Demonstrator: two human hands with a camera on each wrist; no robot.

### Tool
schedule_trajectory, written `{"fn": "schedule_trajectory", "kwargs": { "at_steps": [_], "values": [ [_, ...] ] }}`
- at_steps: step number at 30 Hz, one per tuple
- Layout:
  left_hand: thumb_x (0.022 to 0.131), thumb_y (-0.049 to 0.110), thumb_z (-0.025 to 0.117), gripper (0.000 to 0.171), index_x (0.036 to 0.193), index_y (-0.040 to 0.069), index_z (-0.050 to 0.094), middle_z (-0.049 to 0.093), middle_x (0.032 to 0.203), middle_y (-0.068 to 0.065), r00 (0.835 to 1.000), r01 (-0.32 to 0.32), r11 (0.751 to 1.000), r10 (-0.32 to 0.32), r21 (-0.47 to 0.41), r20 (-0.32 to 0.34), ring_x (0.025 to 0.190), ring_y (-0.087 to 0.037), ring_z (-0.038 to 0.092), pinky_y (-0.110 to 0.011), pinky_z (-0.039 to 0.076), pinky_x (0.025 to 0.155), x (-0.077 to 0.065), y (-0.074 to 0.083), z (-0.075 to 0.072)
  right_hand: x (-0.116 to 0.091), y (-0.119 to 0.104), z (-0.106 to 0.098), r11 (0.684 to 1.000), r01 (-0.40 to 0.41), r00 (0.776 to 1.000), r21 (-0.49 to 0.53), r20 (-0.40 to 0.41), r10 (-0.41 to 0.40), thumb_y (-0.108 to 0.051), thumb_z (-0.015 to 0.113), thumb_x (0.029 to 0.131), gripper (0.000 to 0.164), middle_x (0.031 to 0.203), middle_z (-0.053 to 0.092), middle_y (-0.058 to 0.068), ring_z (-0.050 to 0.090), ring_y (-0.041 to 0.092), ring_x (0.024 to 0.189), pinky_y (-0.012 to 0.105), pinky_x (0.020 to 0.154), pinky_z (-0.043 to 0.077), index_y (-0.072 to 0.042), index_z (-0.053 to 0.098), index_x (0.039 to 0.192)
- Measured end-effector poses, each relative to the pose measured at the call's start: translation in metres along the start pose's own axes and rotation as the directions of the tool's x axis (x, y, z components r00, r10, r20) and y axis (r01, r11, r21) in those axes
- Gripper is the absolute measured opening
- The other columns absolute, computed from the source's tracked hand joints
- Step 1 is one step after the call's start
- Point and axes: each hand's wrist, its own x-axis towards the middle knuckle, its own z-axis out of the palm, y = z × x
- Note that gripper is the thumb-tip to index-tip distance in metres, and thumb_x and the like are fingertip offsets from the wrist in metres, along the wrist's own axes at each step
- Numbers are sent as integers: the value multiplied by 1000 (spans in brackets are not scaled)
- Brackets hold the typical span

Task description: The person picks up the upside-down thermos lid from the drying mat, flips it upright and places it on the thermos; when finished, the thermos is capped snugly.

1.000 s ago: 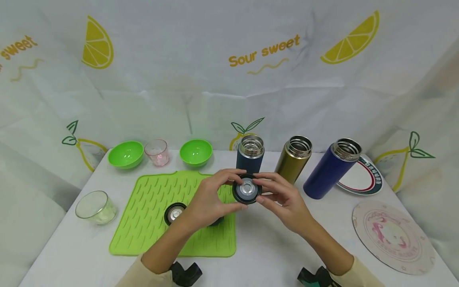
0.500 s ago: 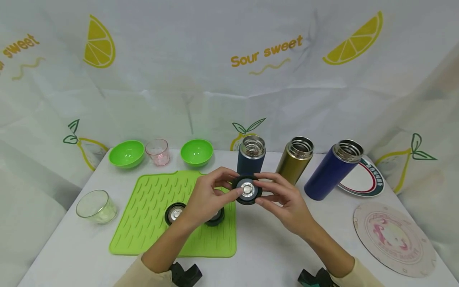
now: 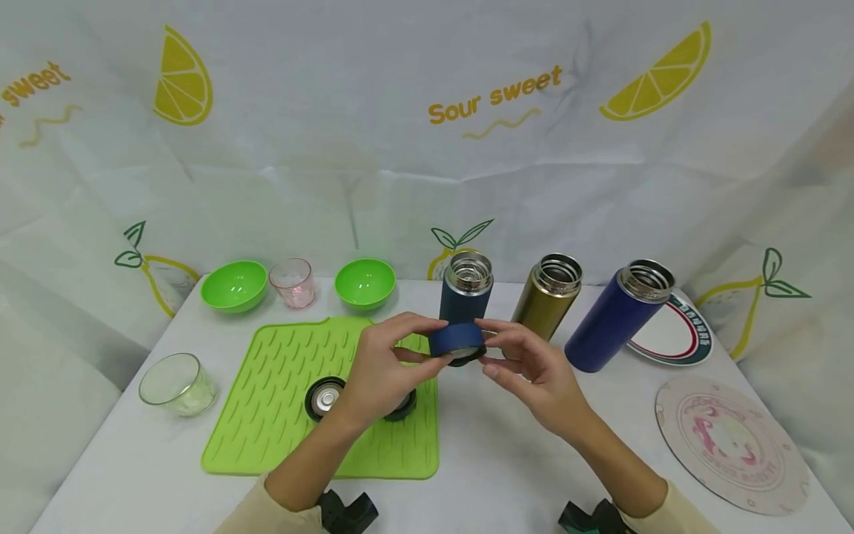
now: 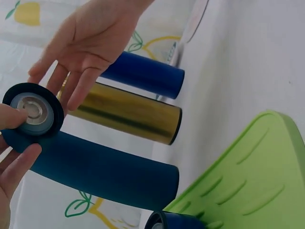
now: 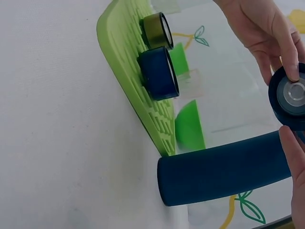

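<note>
In the head view my left hand (image 3: 383, 363) pinches a blue bottle lid (image 3: 457, 339), its top turned up and its black-rimmed underside tilted downward. The left thumb presses the lid's inner side, seen in the left wrist view, where a round silvery disc (image 4: 34, 110) shows. My right hand (image 3: 537, 374) lies at the lid's right edge with loosely bent fingers; an index fingertip is at the lid, and the thumb seems apart from it. Just behind stands an uncapped dark teal bottle (image 3: 465, 293). An uncapped gold bottle (image 3: 547, 297) and a blue bottle (image 3: 614, 319) stand to its right.
Two more lids, one gold (image 5: 157, 31) and one blue (image 5: 159, 74), sit on a green mat (image 3: 267, 415). Two green bowls (image 3: 365, 285), a pink glass (image 3: 293, 285) and a clear glass (image 3: 179, 386) stand left. A plate (image 3: 674, 330) and a round pink-patterned board (image 3: 730, 445) lie right.
The lid has tipped over, from its underside facing the head camera to its blue outer side showing. The left thumb has moved onto its underside; the right fingers have loosened. The bottles have not moved.
</note>
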Motion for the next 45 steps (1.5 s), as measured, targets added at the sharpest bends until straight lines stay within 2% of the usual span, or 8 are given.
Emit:
{"fn": "schedule_trajectory", "kwargs": {
  "at_steps": [7,16,20,24,27,29,35,45],
  "values": [
    [80,-5,81,31,110,3,77,73,107,-10,981,-195,974,194,113,15,100,-22,73,-22,63,77,-2,-2,2,3,5,0,1000,-18,1000,18,25,18,12,58,96,45,144,63,5,68,6,121,21,95,58,7,54,140],
    [81,-2,82,30,111,5,77,72,112,-9,955,-297,943,293,149,45,108,-21,69,-24,62,89,-1,-5,4,2,9,-1,999,31,999,-20,20,-31,15,65,89,44,141,62,-8,69,2,117,22,90,60,10,60,132],
    [78,6,87,38,115,5,76,70,120,-10,970,-242,966,238,94,50,116,-24,68,-29,62,92,1,-1,3,4,7,-3,996,80,997,-45,-7,-81,17,67,86,41,141,62,-10,68,3,119,22,91,59,12,63,127],
    [80,13,87,42,119,8,75,68,128,-8,998,-51,998,49,29,47,121,-25,68,-34,63,90,1,2,1,5,2,-3,991,58,998,-120,-23,-61,15,71,83,43,141,60,-14,65,1,123,21,92,59,7,66,125],
    [81,16,87,45,123,12,73,69,130,-6,996,61,998,-62,16,69,122,-23,68,-31,63,90,1,2,1,4,0,-3,984,38,999,-174,-22,-43,13,75,81,45,141,59,-16,63,-1,125,21,93,59,4,69,124],
    [79,16,88,47,123,12,73,70,130,-6,993,84,996,-84,3,81,123,-23,67,-29,62,91,1,2,2,4,1,-2,981,53,998,-185,-13,-56,15,76,78,46,141,59,-13,62,-1,127,21,94,58,3,69,123],
    [74,7,90,48,118,9,73,67,134,-8,997,23,1000,-22,-9,74,131,-25,62,-27,59,98,0,-1,2,4,5,-2,987,87,996,-133,-16,-90,18,76,76,47,143,60,-8,62,2,128,21,95,58,5,70,121],
    [71,11,93,46,110,10,69,64,134,-7,989,-132,982,121,136,85,126,-23,64,-29,60,95,0,-5,4,6,7,2,991,108,993,-79,-30,-110,18,76,76,47,137,63,-6,67,4,120,23,90,60,1,72,120]
  ]
}}
